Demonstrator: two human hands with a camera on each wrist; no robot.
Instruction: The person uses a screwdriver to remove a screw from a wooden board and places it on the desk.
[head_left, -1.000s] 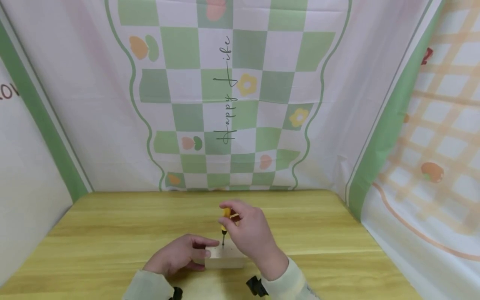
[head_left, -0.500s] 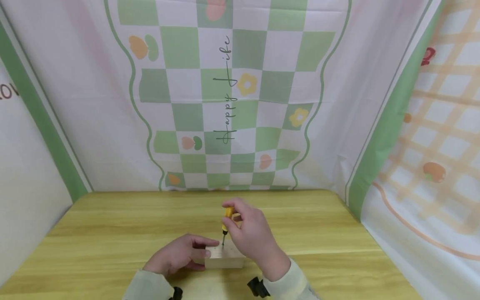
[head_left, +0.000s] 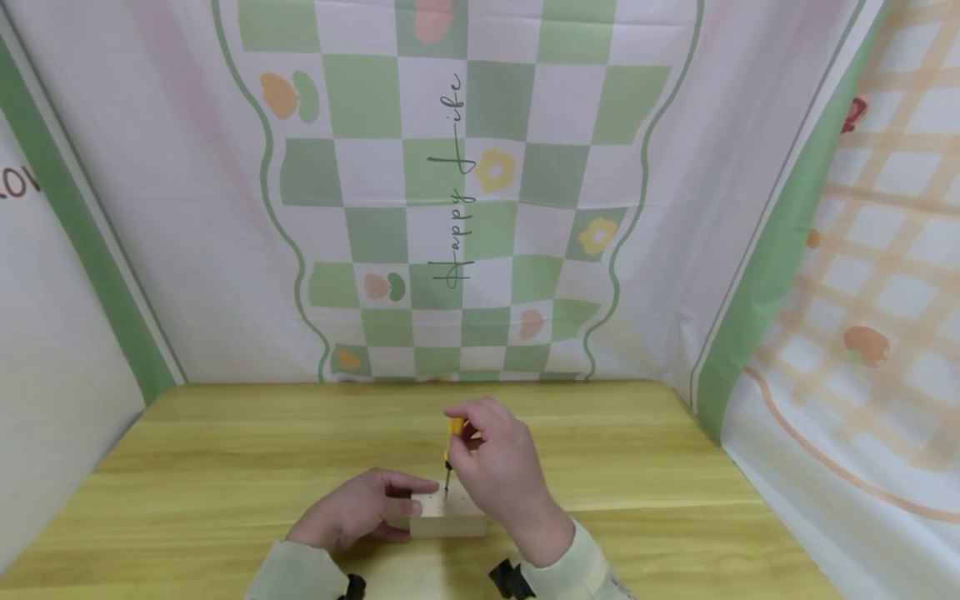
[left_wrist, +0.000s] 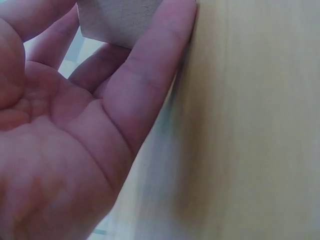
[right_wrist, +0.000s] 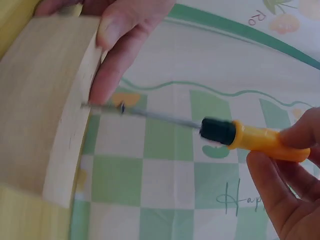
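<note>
A pale wooden block (head_left: 448,526) lies on the table near its front. My left hand (head_left: 356,508) grips the block's left end, and the left wrist view shows fingers on either side of the block's end (left_wrist: 117,20). Between the thumb and fingers of my right hand (head_left: 506,467) is a yellow screwdriver (right_wrist: 260,141) with a black collar, held nearly upright over the block. Its shaft runs to a screw (right_wrist: 102,107) standing in the block's top face, with much of the screw's length still showing. Small dark spots mark that face near the screw.
The wood-grain table (head_left: 225,450) reaches back to a hanging cloth (head_left: 367,167) with green and white checks. More printed cloth (head_left: 862,275) hangs along the right side, and a white one (head_left: 60,333) on the left. Dark wrist straps (head_left: 512,577) show at the sleeves.
My right hand has shifted slightly and its fingers have moved on the screwdriver handle, whose tilt varies a little. The left hand and the block have stayed in place.
</note>
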